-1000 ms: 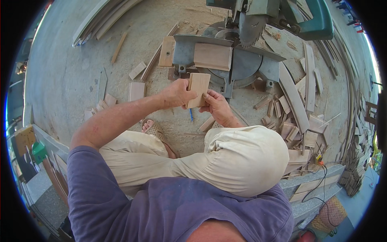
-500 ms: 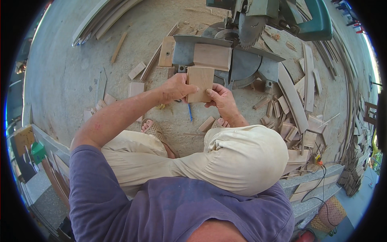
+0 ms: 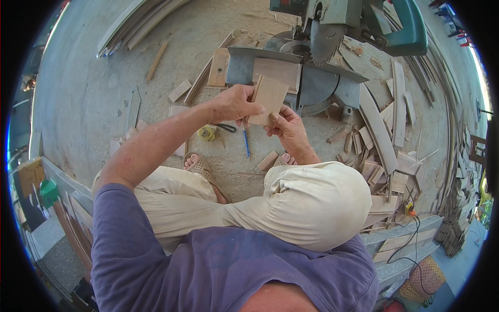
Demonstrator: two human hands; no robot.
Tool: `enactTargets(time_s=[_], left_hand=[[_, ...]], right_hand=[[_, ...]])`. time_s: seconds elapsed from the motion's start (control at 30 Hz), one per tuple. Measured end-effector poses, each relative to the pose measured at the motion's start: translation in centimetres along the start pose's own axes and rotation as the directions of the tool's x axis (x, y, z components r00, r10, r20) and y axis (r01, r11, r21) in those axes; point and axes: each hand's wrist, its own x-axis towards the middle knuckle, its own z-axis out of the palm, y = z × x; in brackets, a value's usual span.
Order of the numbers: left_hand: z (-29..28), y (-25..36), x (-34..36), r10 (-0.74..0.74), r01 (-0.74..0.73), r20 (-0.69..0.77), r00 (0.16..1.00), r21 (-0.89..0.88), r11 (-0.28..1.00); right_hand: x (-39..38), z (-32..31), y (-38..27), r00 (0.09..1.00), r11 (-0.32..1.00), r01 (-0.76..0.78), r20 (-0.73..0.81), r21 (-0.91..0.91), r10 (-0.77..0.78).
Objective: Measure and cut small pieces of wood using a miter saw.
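Observation:
Between both hands I hold a short, flat wooden board [image 3: 271,99], tilted so that its top leans to the right. My left hand [image 3: 236,105] grips its left edge, thumb on the face. At the lower right corner, my right hand [image 3: 288,130] pinches it between thumb and fingers. Just beyond, a second wooden piece [image 3: 280,69] rests on the grey bed of a miter saw [image 3: 321,86], partly hidden by the held board. The toothed saw blade [image 3: 326,44] is raised above the bed, to the right.
A yellow tape measure [image 3: 206,133] and a blue pencil [image 3: 246,143] lie on the floor near my feet. Offcuts [image 3: 371,169] pile up at the right beside long strips [image 3: 398,104]. A black cable [image 3: 416,236] runs at the lower right. Boards [image 3: 136,23] lie at the far left.
The wooden board has turned clockwise and moved slightly right and away from me. My left hand has shifted with it, uncovering the tape measure.

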Motion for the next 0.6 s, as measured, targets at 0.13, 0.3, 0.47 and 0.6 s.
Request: enactTargets(time_s=[0.13, 0.3, 0.47, 0.6], left_hand=[[-0.3, 0.0, 0.2, 0.042, -0.043, 0.004, 0.999, 0.081, 0.996], [-0.5, -0.7, 1.2, 0.066, -0.066, -0.087, 0.994, -0.003, 0.998], [-0.3, -1.2, 1.2, 0.066, -0.072, -0.104, 0.992, -0.048, 0.996], [-0.4, -1.0, 1.6, 0.027, -0.049, -0.163, 0.986, -0.131, 0.990]], right_hand=[[0.1, 0.1, -0.6, 0.999, 0.997, 0.048, -0.022, -0.068, -0.049], [0.4, -0.1, -0.4, 0.997, 0.999, -0.001, -0.072, -0.049, -0.003], [0.7, -0.6, 0.3, 0.998, 0.999, -0.043, -0.050, 0.014, 0.044], [0.9, -0.4, 0.0, 0.999, 0.998, -0.009, -0.033, 0.056, 0.011]])
